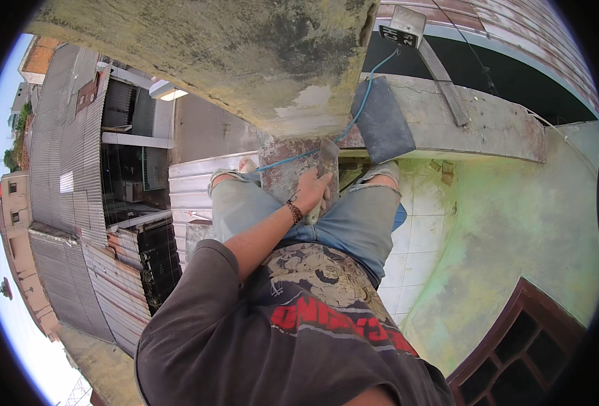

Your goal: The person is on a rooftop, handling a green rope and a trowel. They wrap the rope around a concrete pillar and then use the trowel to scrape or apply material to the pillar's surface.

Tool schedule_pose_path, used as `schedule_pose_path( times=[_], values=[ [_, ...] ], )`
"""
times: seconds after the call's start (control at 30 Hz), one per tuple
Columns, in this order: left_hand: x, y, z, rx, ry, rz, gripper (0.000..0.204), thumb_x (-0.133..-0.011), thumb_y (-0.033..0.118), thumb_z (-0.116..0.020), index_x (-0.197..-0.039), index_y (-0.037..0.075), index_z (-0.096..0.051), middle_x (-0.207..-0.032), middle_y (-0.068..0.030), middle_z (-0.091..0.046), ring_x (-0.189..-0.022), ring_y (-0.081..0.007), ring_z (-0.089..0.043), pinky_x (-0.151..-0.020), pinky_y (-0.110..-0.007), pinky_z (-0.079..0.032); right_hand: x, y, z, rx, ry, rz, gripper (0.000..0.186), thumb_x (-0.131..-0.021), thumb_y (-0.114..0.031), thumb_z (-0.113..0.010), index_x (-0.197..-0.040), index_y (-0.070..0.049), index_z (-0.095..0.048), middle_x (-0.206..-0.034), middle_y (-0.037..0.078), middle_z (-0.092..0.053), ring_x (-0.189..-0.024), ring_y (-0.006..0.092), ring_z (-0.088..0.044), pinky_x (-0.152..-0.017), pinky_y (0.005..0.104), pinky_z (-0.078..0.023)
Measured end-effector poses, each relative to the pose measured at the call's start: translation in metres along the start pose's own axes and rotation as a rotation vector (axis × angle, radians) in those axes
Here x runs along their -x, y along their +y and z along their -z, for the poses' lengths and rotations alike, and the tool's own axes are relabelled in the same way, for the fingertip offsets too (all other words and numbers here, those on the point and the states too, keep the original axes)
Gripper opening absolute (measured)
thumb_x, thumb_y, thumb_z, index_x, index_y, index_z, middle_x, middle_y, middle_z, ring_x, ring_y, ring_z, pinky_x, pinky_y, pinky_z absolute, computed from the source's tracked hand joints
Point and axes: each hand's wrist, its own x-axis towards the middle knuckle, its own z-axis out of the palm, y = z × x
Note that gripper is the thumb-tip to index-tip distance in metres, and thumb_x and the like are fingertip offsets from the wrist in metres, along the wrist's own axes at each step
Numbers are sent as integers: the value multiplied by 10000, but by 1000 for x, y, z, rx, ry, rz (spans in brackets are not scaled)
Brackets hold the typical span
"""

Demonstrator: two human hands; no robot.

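My left hand [307, 192] is closed around a scraper [328, 155], low between my knees. The scraper's flat, grey, stained blade points away from me, and the pale end of its handle shows below my fingers. Under the blade is the worn, reddish-grey top of a narrow ledge [282, 177], which I straddle in torn jeans. Just beyond the blade stands a rough, stained concrete pillar or wall [299, 111]. My right hand is out of view; only a bit of that arm shows at the lower edge.
A blue cable [365, 101] crosses the ledge past a dark flat board [384, 122]. A wooden batten [443, 81] leans at the far right. White floor tiles [425, 250] lie below on the right beside a green wall [509, 223]. Corrugated roofs [69, 155] drop away on the left.
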Motion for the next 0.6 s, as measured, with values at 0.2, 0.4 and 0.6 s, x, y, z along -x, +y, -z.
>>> schedule_pose_path(
  times=[0.2,0.4,0.6],
  values=[
    [2,1,-19,-27,23,-1,236,-974,216,-550,-1038,-11,-534,-608,-105,-582,-375,-187,-526,-356,-323,-435,-10,9,6,18,-55,-20,331,-909,-209,-604,-1172,-15,-658,-1009,135,-706,-855,231,-675,-778,365,-539],
    [18,1,-9,92,59,-17,251,-980,238,-539,-1064,3,-516,-629,-108,-589,-387,-185,-532,-353,-310,-427,-28,14,1,72,-80,7,332,-905,-209,-606,-1172,-19,-658,-1014,136,-707,-854,235,-677,-777,369,-541],
    [40,12,3,323,-58,-18,300,-996,285,-498,-1123,14,-475,-755,-155,-637,-474,-209,-593,-407,-313,-474,-15,-72,65,259,384,271,321,-824,-152,-657,-1105,0,-684,-917,159,-720,-785,242,-688,-736,357,-543]
  ],
)
